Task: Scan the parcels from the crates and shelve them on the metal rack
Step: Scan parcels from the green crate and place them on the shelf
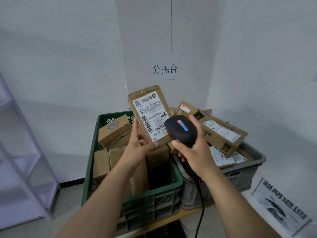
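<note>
Parcel (149, 115) held up in front of the corner of the room: a flat brown cardboard packet, tilted a little to the left, its white label (151, 117) turned toward the person. The left hand (139, 146) grips it at the lower left, thumb pressed on the front by the label's bottom corner and fingers running up behind the left edge. The right hand (193, 150) is curled round the handle of a black scanner (181, 129). The scanner's head, marked with a blue and red strip, sits in front of the label's lower right corner. A black cable (200, 212) hangs down from under that hand.

Below the parcel stands a green crate (154, 194) with brown boxes (103, 162) upright inside, and one with a round blue logo (114, 126) at the back left. Just beside it on the right is a grey crate (240, 170), heaped above its rim. A long brown carton (223, 133) lies slanted on top of the heap.

At the far left a pale metal rack (25, 152) stands against the wall. A paper sign (164, 69) with black characters hangs above the parcel. A printed sheet (281, 203) lies at the lower right.
</note>
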Motion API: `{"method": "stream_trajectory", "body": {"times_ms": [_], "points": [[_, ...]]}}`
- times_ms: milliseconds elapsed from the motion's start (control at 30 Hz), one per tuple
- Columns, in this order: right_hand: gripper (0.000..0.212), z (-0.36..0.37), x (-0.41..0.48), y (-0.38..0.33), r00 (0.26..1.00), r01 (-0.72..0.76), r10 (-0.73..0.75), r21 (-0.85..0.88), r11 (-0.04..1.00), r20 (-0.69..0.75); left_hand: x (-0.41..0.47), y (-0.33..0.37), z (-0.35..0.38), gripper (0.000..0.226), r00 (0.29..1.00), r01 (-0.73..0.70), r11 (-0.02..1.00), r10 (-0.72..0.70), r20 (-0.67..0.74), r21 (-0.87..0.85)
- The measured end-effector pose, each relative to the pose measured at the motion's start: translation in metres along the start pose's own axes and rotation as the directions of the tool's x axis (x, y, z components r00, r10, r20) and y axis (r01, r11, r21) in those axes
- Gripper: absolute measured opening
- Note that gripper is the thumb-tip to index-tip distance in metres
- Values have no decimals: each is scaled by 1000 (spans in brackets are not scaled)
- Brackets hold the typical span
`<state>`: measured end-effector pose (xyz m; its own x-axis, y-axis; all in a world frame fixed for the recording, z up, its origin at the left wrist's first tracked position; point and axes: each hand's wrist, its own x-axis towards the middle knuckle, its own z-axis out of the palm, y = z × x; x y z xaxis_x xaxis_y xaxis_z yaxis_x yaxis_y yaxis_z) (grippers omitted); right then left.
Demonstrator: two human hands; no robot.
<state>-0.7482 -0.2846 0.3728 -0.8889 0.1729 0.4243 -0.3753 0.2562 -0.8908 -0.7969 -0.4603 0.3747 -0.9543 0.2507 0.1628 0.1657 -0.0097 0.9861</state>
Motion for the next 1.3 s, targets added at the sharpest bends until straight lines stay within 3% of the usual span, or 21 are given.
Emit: {"method": "stream_trajectory", "body": {"times_ms": [433,933,1300], "points": [[82,21,-66,-25,985,-87,75,75,993,153,5,3,-42,104,994,-54,987,67,-82,154],[77,20,-71,-33,983,-113,102,68,991,151,1,10,-42,103,998,-33,972,46,-52,233],[77,18,-70,-33,985,-97,84,74,993,154,5,4,-46,98,999,-7,982,16,-45,187]]}}
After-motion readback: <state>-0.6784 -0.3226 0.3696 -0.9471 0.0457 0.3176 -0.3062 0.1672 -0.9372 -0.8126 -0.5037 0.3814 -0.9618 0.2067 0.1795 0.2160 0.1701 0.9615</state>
